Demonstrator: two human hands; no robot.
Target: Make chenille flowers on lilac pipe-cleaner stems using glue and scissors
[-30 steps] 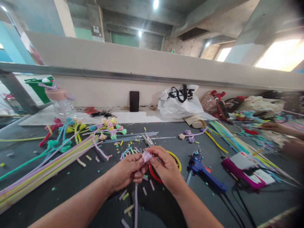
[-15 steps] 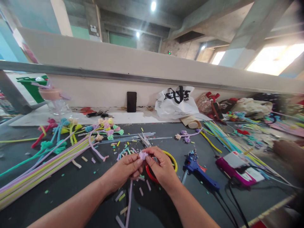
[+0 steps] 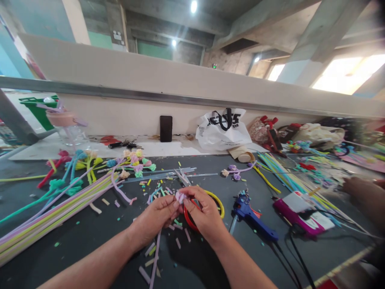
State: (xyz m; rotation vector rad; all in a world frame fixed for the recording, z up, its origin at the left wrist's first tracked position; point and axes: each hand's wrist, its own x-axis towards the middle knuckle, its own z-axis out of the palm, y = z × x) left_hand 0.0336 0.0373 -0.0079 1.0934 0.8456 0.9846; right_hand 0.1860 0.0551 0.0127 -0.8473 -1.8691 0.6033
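Note:
Between the fingertips of both hands is a small pale purple pipe-cleaner flower [image 3: 180, 197], partly covered by the fingers. My left hand [image 3: 164, 210] pinches it from the left, and a long purple pipe-cleaner stem [image 3: 155, 257] hangs below that hand toward the near edge. My right hand [image 3: 203, 210] pinches the flower from the right. Scissors [image 3: 221, 204] with red and yellow handles lie under and behind my right hand, blades pointing away. Short cut pieces of pipe cleaner [image 3: 150, 249] are scattered around and below the hands.
Pipe-cleaner bundles lie left [image 3: 60, 212] and right [image 3: 282, 176]. A blue glue gun [image 3: 252, 218] and a magenta-and-white box [image 3: 303, 214] with cables sit at right. Behind stand a phone [image 3: 166, 129] and a white bag [image 3: 224, 130]. Another person's hand [image 3: 361, 192] is at far right.
The hanging purple stem has swung to the left at its lower end. Both my hands stay almost in place on the flower. The other person's hand has moved slightly left.

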